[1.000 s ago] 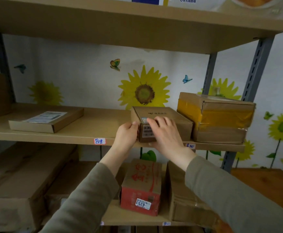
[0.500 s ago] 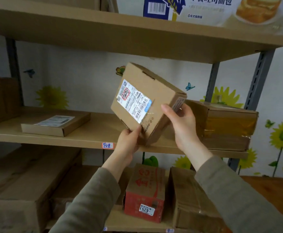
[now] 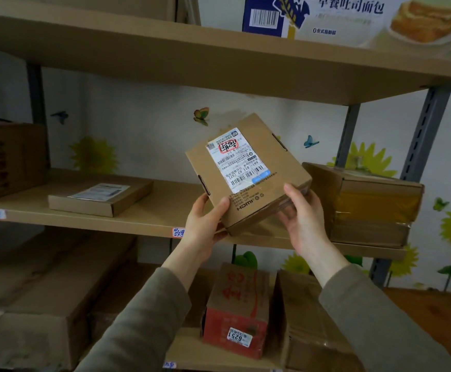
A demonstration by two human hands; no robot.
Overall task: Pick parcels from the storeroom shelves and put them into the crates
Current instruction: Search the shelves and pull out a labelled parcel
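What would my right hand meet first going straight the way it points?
Your right hand grips the small parcel, so that comes first; beyond it probably the back wall, depth unclear.

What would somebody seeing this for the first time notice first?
The brown parcel, held tilted at the centre by the left hand and right hand, its white shipping label facing the camera. Next, the blue-and-white bread carton on the top shelf, and the red box on the lower shelf below the hands.
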